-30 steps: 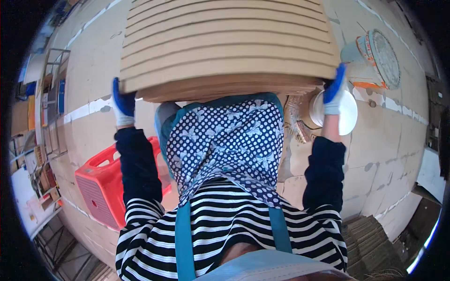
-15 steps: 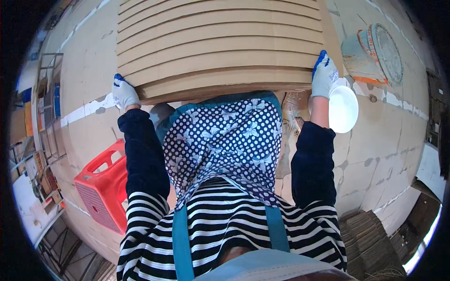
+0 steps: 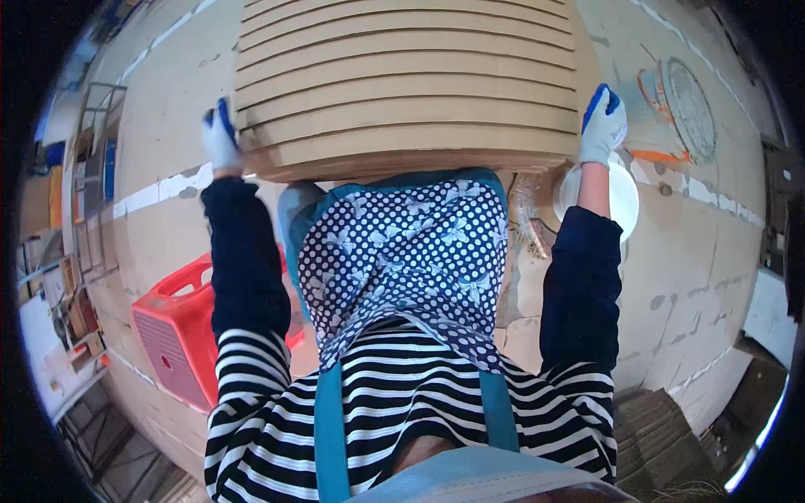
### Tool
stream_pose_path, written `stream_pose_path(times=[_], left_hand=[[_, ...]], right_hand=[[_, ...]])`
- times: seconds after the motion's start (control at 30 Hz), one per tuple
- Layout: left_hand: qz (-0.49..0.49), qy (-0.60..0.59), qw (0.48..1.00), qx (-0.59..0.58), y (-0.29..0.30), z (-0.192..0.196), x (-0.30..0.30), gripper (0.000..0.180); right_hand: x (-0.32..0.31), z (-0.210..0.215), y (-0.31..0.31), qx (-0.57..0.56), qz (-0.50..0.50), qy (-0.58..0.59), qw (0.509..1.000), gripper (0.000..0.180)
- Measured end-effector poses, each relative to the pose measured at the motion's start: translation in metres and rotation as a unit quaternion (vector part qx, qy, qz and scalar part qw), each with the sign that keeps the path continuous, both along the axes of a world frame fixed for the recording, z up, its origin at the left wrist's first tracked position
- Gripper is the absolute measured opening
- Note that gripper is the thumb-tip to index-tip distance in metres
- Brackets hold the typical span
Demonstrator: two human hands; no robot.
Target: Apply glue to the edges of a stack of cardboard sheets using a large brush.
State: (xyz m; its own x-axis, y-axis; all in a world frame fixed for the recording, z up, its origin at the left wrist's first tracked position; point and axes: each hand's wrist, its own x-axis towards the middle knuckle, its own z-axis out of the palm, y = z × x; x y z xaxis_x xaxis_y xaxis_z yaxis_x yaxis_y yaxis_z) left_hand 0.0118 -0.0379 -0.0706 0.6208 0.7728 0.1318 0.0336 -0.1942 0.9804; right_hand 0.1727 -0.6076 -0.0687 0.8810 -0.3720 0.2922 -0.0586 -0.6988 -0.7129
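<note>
A stack of brown cardboard sheets [image 3: 407, 101] lies before me, its sheets overlapping in even steps with their near edges facing me. Both hands wear white gloves with blue fingertips. Beside the stack's near left corner is my left hand [image 3: 220, 141], slightly blurred, its fingers extended and not wrapped round the cardboard. My right hand [image 3: 604, 127] hovers just off the right edge, fingers parted and nothing held. A gap shows between that hand and the sheets.
On the right, a dirty lidded bucket [image 3: 671, 113] lies near a white round tub [image 3: 622, 197]. A red plastic stool [image 3: 172, 335] stands by my left arm. More flattened cardboard [image 3: 662, 440] is piled at the lower right, and metal racks [image 3: 96, 168] line the left.
Both hands have come off the stack's sides; the right has moved outward. The sheets' near edges now line up more closely, and the left side of the stack sits further right.
</note>
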Motion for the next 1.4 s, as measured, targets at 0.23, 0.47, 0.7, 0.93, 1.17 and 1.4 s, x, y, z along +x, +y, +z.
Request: stream_pose_path(times=[0.23,0.47,0.7,0.93,1.17,1.4], left_hand=[[0.059,0.098,0.983,0.145,-0.025,-0.043,0.021,0.020],[0.156,0.084,0.961,0.211,-0.008,-0.050,0.012,0.020],[0.123,0.085,0.987,0.060,-0.035,-0.022,0.010,0.019],[0.020,0.049,0.993,0.108,0.033,-0.006,0.025,0.032],[0.104,0.231,0.948,0.193,0.008,-0.029,0.072,0.046],[0.118,0.301,0.910,0.261,-0.011,-0.024,0.084,0.050]], right_hand=[[0.008,-0.033,0.042,-0.112,-0.033,-0.038,0.992,0.045],[0.012,-0.033,0.050,-0.088,-0.056,-0.001,0.995,0.045],[0.005,-0.030,0.044,-0.084,-0.050,-0.016,0.995,0.044],[0.021,0.006,0.050,-0.006,-0.035,0.013,0.999,0.043],[0.047,-0.025,0.060,-0.154,-0.025,-0.063,0.986,0.041],[0.040,-0.019,0.027,-0.094,0.007,0.025,0.995,0.040]])
